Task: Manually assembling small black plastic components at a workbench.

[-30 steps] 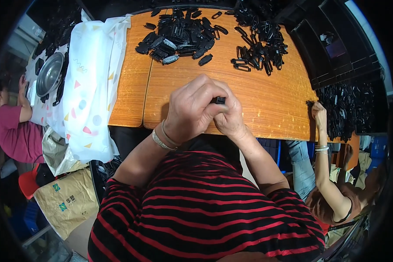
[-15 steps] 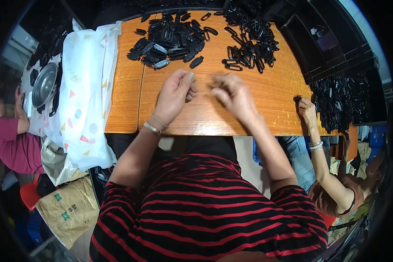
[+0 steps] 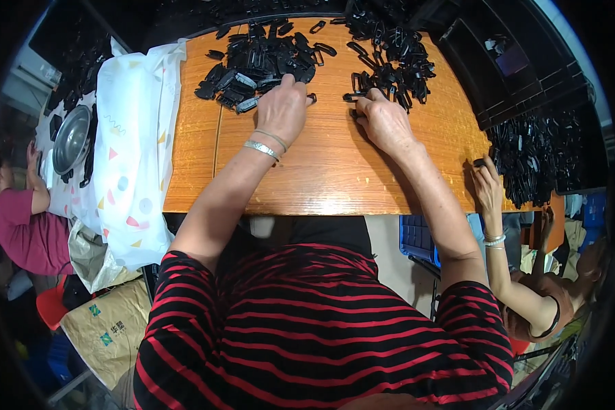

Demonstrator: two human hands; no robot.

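Observation:
On the wooden table, my left hand is at the near right edge of a pile of black plastic parts. Its fingers are closed on a small dark, solid-looking plastic part, mostly hidden by the hand. My right hand reaches the near left edge of a second heap, made of black plastic loop frames. Thumb and fingers pinch a narrow black loop frame, whose end sticks out to the left. A few grey parts lie among the black ones at the left pile.
White patterned plastic sheeting covers the left side, with a metal bowl beyond it. Black crates and another heap of black parts stand at right. A co-worker's hand rests by the table's right edge; another person sits far left.
Both hands have moved forward from the middle of the table and spread apart, the left to the solid parts and the right to the loop frames. Each has closed on a part.

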